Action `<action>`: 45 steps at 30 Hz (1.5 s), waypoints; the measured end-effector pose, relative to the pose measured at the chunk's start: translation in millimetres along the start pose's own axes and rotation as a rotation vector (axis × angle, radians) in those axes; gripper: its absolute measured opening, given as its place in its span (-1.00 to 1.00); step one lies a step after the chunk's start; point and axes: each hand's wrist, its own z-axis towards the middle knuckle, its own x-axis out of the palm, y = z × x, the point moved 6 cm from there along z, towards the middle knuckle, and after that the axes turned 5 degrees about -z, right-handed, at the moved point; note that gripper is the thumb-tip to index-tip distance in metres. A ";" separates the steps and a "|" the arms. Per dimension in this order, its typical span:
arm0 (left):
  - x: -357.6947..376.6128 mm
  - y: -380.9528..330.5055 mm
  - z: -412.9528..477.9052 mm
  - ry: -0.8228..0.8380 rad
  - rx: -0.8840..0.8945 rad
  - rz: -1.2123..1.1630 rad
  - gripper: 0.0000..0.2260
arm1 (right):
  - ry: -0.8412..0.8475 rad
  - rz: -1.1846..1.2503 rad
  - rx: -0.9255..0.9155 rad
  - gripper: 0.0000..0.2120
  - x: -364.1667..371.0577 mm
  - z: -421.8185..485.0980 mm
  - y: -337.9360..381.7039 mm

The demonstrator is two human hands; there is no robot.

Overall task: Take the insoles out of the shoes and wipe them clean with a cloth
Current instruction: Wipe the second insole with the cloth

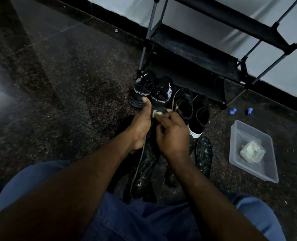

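My left hand (140, 124) grips a dark insole (144, 164) that runs from its top end near the shoes down toward my lap. My right hand (172, 134) pinches a small pale cloth (157, 113) against the upper end of that insole. Two more dark, speckled insoles (204, 153) lie on the floor below the shoes. A pair of black sport shoes (150, 91) with white lettering stands in front of the rack. Beside them stands a second black pair (193, 108), one with a white sole.
A clear plastic tub (266, 173) with a crumpled pale cloth (252, 151) inside sits on the dark speckled floor at right. Two small blue objects (232, 111) lie beyond it. A black metal-framed shoe rack (212, 39) stands against the white wall. My blue-clad legs fill the bottom.
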 end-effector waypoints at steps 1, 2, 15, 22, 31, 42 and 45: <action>2.2 -0.3 -1.4 0.015 -0.002 0.002 -0.21 | -0.009 -0.041 0.011 -0.74 -1.8 4.5 -7.6; 3.4 -0.5 -2.1 0.028 -0.003 0.003 -0.22 | -0.020 -0.062 0.025 -0.76 -3.8 7.8 -13.8; -5.0 0.1 9.0 0.052 0.033 0.008 -0.16 | 0.022 -0.080 -0.041 -0.71 6.4 -6.2 11.4; -3.3 3.1 12.8 0.072 0.009 -0.019 -0.19 | -0.036 -0.102 0.068 -0.68 -1.2 -0.3 -8.4; -6.6 1.0 7.4 0.018 0.003 -0.024 -0.21 | 0.018 -0.128 -0.034 -0.67 10.0 -2.5 1.2; -6.1 0.2 6.0 0.048 0.009 0.003 -0.19 | -0.010 -0.041 0.018 -0.60 16.4 -5.6 17.4; -5.8 -2.8 2.6 0.038 0.022 0.018 -0.18 | 0.023 -0.086 -0.026 -0.60 19.7 -7.0 18.6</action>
